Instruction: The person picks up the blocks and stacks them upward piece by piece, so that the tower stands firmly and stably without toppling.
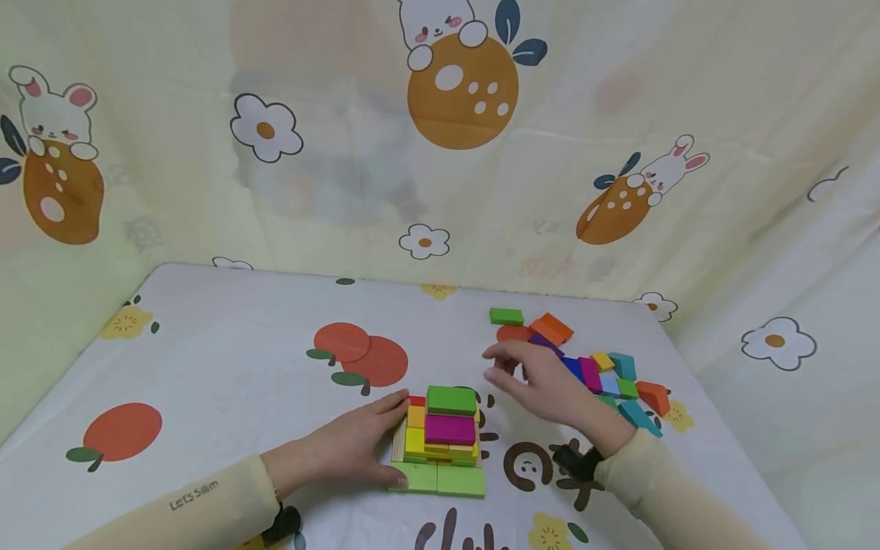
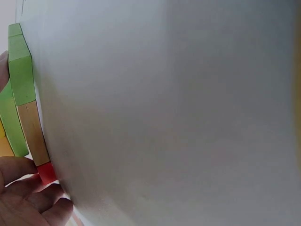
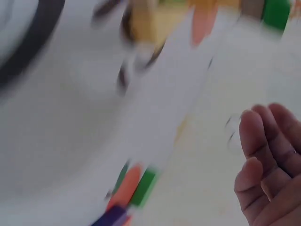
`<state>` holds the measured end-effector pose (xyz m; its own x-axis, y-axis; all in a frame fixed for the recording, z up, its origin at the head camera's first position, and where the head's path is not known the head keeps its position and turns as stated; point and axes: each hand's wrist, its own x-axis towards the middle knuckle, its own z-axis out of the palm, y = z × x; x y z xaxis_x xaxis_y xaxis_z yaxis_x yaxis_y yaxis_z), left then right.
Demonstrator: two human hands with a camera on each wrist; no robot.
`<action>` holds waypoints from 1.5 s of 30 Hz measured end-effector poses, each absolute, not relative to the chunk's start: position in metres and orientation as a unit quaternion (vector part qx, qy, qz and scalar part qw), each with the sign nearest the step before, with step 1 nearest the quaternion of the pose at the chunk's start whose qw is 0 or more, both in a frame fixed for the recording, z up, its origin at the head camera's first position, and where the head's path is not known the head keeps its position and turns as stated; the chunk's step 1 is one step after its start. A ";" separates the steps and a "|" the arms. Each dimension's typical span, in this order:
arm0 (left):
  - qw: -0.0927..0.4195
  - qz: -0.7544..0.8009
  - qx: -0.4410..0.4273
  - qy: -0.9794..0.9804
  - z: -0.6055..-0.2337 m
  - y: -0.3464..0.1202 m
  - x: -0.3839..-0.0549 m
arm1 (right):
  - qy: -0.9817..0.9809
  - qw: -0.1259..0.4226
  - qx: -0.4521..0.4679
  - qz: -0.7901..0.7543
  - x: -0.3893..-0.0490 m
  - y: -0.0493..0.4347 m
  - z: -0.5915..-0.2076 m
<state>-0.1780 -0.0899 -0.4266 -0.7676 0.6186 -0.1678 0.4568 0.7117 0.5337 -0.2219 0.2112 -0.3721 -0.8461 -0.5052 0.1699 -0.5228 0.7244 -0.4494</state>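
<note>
Here, two hands (image 1: 337, 451) (image 1: 550, 386), one block stack (image 1: 450, 430)

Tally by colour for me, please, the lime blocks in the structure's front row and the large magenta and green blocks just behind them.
Lime blocks: 2
Magenta block: 1
Green block: 1
Total: 4

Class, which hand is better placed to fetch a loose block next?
Probably the right hand: it looks empty and hovers near the loose blocks, while the left hand touches the stack.
</note>
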 end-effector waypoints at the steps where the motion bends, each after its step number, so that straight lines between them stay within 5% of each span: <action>1: 0.170 0.237 0.294 0.910 -0.426 -0.090 -0.179 | -0.934 0.027 0.262 0.242 -0.231 0.215 -0.373; 9: 0.178 0.246 0.292 0.907 -0.425 -0.092 -0.179 | -0.975 0.023 0.206 0.083 -0.307 0.239 -0.400; 17: 0.178 0.239 0.296 0.908 -0.427 -0.090 -0.180 | -0.987 -0.059 0.150 -0.011 -0.336 0.233 -0.419; 27: 0.175 0.234 0.295 0.910 -0.427 -0.090 -0.179 | -0.976 -0.032 0.216 0.010 -0.289 0.228 -0.419; 37: 0.176 0.238 0.293 0.909 -0.423 -0.089 -0.177 | -0.976 -0.079 0.191 0.076 -0.235 0.252 -0.421; 45: 0.173 0.235 0.298 0.909 -0.425 -0.088 -0.178 | -0.983 -0.022 0.165 0.071 -0.217 0.265 -0.423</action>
